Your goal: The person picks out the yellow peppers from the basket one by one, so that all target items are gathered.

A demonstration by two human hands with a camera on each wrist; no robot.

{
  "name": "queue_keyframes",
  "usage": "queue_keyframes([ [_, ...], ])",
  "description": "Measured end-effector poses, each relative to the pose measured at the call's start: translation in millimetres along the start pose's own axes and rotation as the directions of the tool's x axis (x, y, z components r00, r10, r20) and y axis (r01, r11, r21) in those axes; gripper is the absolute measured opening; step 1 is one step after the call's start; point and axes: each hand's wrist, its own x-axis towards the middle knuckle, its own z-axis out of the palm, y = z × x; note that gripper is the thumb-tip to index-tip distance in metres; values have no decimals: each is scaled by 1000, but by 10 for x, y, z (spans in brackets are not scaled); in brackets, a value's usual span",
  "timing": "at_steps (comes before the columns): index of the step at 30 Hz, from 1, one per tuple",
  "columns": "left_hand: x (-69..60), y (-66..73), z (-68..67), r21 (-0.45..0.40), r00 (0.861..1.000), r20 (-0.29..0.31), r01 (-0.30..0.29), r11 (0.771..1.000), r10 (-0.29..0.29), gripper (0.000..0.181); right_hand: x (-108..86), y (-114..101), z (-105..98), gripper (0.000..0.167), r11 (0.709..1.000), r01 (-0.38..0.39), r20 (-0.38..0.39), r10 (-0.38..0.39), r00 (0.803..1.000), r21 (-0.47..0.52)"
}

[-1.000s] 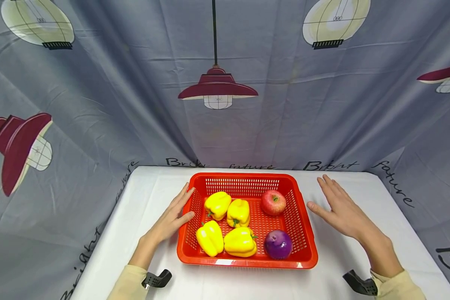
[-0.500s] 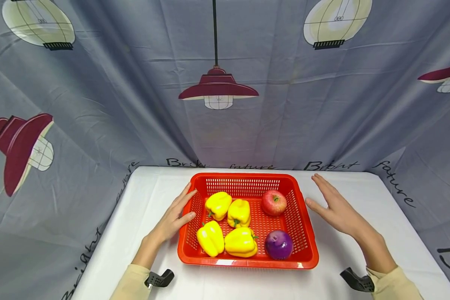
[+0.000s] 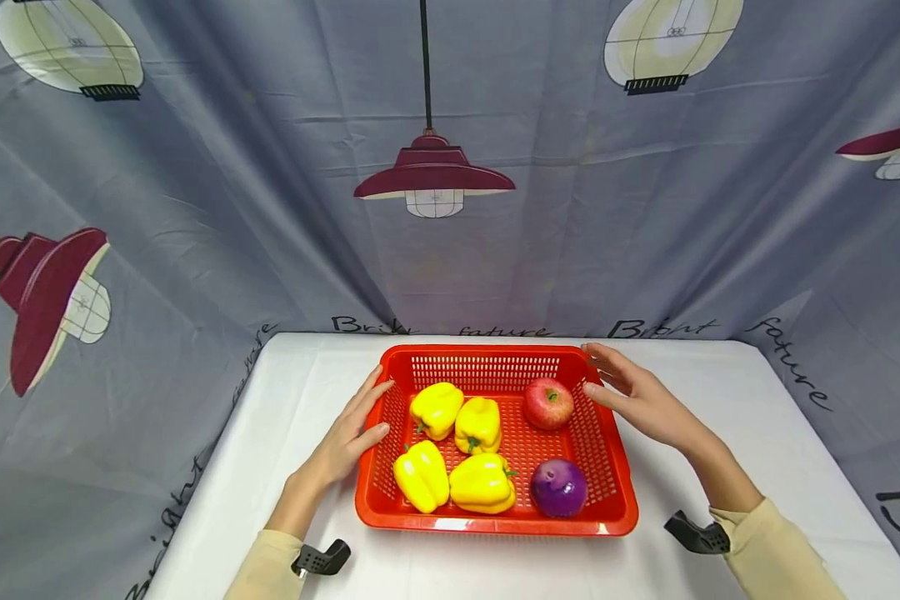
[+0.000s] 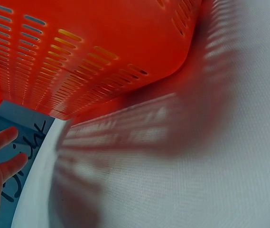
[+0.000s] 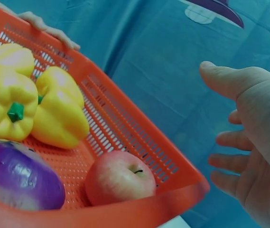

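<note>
Nearest of all, two beige sleeves (image 3: 266, 567) (image 3: 780, 550) reach in, a black device (image 3: 322, 558) (image 3: 697, 533) at each wrist. Just past them sits the red basket (image 3: 495, 523), centre stage on the white-covered desk (image 3: 300, 375). Along its near side, it's two yellow peppers (image 3: 421, 477) (image 3: 482, 483) side by side, with a round purple vegetable (image 3: 558, 488) to their right! Now the left hand (image 3: 352, 429): up against the basket's left rim, fingers extended, grip released, though whether skin meets plastic one cannot tell. Across on the other side, the right hand (image 3: 641, 400) hovers by the far right corner, its grip released too, thumb and fingers spread, and the right wrist view shows a gap to the rim. Farther in, two more yellow peppers (image 3: 437, 410) (image 3: 477, 426) nestle close together, and a red apple (image 3: 548, 403) holds the far right. Behind it all hangs a grey-blue curtain (image 3: 450, 275), a maroon lamp (image 3: 435, 175) printed at centre.
</note>
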Motion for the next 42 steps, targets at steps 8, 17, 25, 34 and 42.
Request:
queue_keyframes([
  [8,3,-36,0,14,1000,11,7,1000,-7,62,174,12,79,72,998,-1,35,-1,999,67],
  [17,27,-22,23,3,1000,-12,-9,1000,9,61,365,-60,268,69,978,42,120,-67,990,203],
  [25,35,-32,21,13,1000,-14,-27,1000,27,61,544,-170,431,76,973,-13,223,-39,974,230],
  [34,0,-21,-6,49,999,-17,-40,998,41,61,753,-205,650,77,963,-38,288,-41,957,265],
  [42,-6,-41,4,57,999,-7,-39,998,39,62,823,-97,805,71,955,-65,340,-39,939,288],
])
